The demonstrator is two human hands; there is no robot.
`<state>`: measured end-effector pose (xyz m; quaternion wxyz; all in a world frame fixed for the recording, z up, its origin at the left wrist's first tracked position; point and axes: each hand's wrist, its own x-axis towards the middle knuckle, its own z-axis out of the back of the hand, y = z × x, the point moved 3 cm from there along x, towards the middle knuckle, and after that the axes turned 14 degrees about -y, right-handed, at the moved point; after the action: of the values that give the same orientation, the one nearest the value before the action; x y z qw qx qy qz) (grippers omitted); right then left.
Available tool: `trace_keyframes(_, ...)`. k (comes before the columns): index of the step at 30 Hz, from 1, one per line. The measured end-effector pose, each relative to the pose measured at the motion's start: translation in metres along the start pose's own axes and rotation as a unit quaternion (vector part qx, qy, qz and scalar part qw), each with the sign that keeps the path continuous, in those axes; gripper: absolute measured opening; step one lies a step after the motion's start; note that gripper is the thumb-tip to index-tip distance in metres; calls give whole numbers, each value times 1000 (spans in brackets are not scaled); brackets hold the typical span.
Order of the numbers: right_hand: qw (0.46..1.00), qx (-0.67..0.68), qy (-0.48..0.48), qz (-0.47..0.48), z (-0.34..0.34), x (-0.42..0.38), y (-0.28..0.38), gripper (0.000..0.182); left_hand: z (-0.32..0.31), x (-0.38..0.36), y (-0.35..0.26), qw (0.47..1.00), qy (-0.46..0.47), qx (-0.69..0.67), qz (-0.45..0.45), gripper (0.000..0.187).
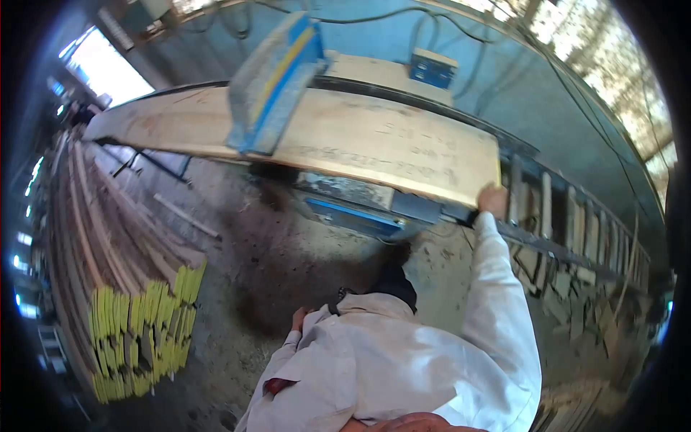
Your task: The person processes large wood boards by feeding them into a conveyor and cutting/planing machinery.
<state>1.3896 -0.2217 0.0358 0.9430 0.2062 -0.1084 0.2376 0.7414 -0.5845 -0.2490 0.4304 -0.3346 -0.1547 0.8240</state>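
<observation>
A long, wide wooden board (389, 144) lies across a machine bed, with dark handwritten marks near its right end. A blue and grey upright guard (277, 86) with a yellow stripe stands over it. At the board's near right corner, my right hand (493, 199) is closed on the end, arm stretched forward. My left hand (299, 317) is low beside my waist, away from the board, its fingers partly hidden by my light shirt (403, 353).
A roller conveyor (568, 216) runs on to the right. Long planks with yellow-painted ends (144, 331) are stacked at the left. A blue box (432, 70) sits behind the board, and cables hang along the blue wall. Wood offcuts (576, 306) litter the floor below the rollers.
</observation>
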Motion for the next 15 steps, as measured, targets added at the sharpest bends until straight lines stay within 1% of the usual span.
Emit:
trace_keyframes(1, 1000, 13, 11, -18, -24, 10, -11, 50, 4, -6, 0, 999, -5, -31, 21, 39)
trace_keyframes(2, 998, -17, 3, 65, -49, 19, -19, 46, 7, -8, 5, 997, -39, -40, 43, 39)
trace_keyframes(3, 978, -73, -19, 194, -72, 27, -28, 43, 3, -5, 8, 997, -31, -55, 39, 44)
trace_keyframes(4, 962, -80, -53, 256, -83, 31, -31, 41, 1, -4, 10, 997, -23, -72, 33, 49)
trace_keyframes(5, 963, -14, -108, 245, -85, 28, -30, 38, 5, -4, 7, 993, -55, -86, 53, 49)
trace_keyframes(6, 984, 94, -56, 139, -72, 24, -27, 43, 9, -5, -2, 997, -37, -52, 39, 48)
trace_keyframes(7, 990, 92, -53, 93, -50, 16, -15, 46, 11, -6, -6, 1000, -11, -17, 22, 48)
trace_keyframes(8, 994, 83, -53, 42, -29, 5, -8, 50, 11, -5, -3, 999, -22, -24, 30, 48)
trace_keyframes(10, 995, 69, -48, 57, -35, 7, -12, 53, 7, -2, -2, 1000, -5, -6, -12, 47)
trace_keyframes(12, 995, 50, -46, 66, -34, 10, -16, 56, 10, -4, -5, 1000, 4, -7, -10, 48)
trace_keyframes(14, 996, 84, -1, 34, -27, 6, -11, 57, 11, -7, -6, 1000, 8, -8, -6, 48)
trace_keyframes(15, 995, 97, 13, 19, -31, 7, -12, 58, 13, -9, -4, 1000, -15, -20, 9, 49)
